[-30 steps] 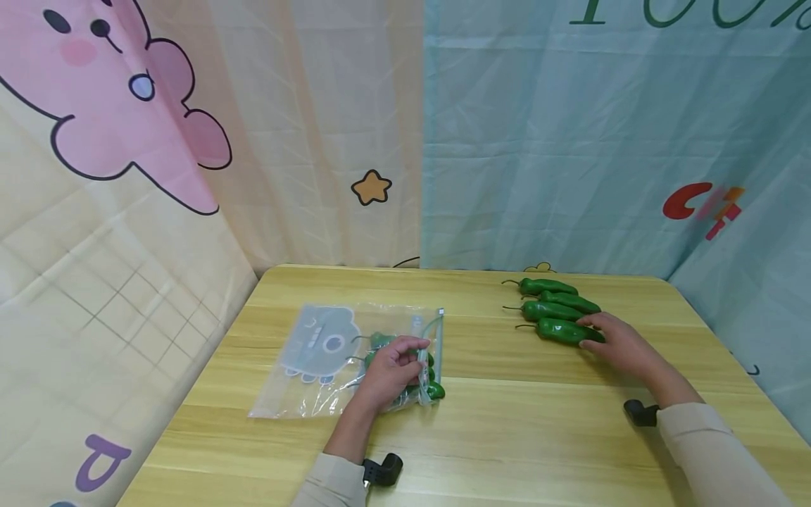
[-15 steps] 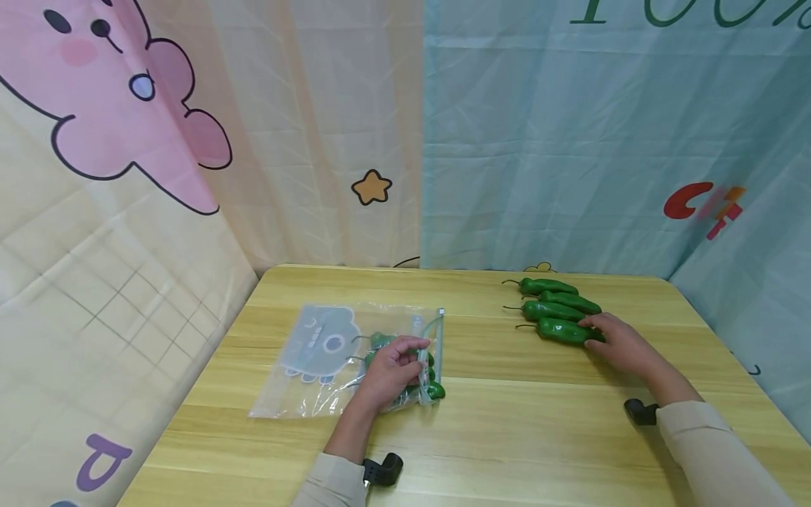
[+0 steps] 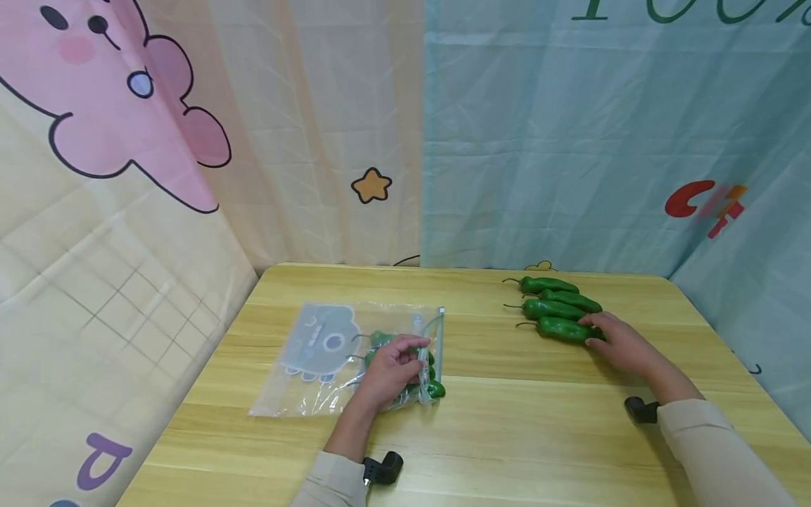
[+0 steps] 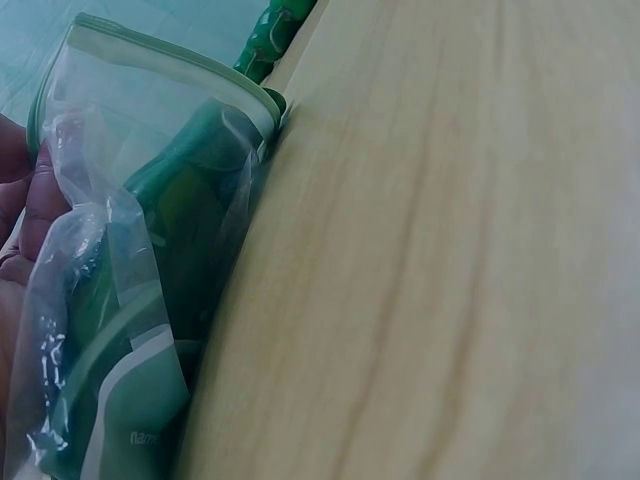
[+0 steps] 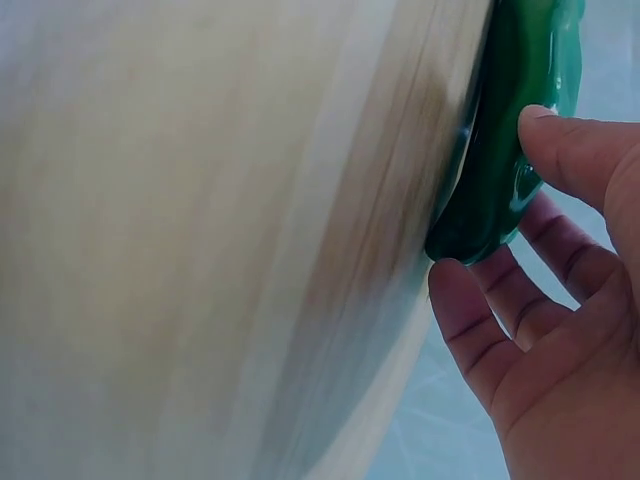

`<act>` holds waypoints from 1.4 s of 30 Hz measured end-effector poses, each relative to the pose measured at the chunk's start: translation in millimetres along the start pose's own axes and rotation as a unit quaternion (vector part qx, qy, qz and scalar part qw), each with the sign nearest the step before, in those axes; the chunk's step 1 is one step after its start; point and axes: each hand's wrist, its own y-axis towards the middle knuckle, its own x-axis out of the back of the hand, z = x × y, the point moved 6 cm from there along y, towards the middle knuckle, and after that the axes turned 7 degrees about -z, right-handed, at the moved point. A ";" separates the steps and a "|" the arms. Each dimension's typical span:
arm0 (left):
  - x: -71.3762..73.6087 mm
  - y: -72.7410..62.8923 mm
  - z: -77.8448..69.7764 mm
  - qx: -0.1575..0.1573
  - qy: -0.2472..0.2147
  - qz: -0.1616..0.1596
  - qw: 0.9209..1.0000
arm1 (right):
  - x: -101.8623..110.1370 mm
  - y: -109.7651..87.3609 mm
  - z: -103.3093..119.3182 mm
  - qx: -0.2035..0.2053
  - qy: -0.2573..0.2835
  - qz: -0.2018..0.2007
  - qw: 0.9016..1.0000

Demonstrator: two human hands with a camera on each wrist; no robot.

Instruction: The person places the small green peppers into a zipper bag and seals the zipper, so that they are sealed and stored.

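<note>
On the left of the head view lies a clear zip bag (image 3: 272, 394) with a blue-grey cartoon print and several green peppers (image 3: 436, 390) inside. My left hand (image 3: 389, 373) lies over it and pinches the upper film near its mouth, which faces right. The left wrist view has the film bunched by the fingers (image 4: 45, 210). At the right, my right hand (image 3: 621, 343) grips the blunt end of the nearest loose green pepper (image 3: 560, 329). In the right wrist view the thumb (image 5: 560, 150) presses that pepper's side, with other fingers around its end.
Behind the gripped pepper, more loose green peppers (image 3: 550, 310) lie in a row, stems pointing left. The wooden table (image 3: 494, 436) ends at printed curtains (image 3: 545, 141) at the back and sides. Bare wood separates the bag from the row.
The right thumb has shifted slightly rightward along the near pepper's end. The left hand and the bag stay as they were.
</note>
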 end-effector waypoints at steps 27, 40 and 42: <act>1.0 1.2 -0.7 0.005 0.010 -0.003 1.000 | 0.8 -1.3 4.1 -0.008 0.014 0.014 1.000; 0.3 0.7 -0.4 0.004 0.007 -0.002 1.000 | -0.1 -1.5 3.9 0.002 0.009 0.015 1.000; 0.5 1.3 0.2 0.004 0.009 -0.002 1.000 | 1.3 -1.3 6.7 0.002 0.010 0.016 1.000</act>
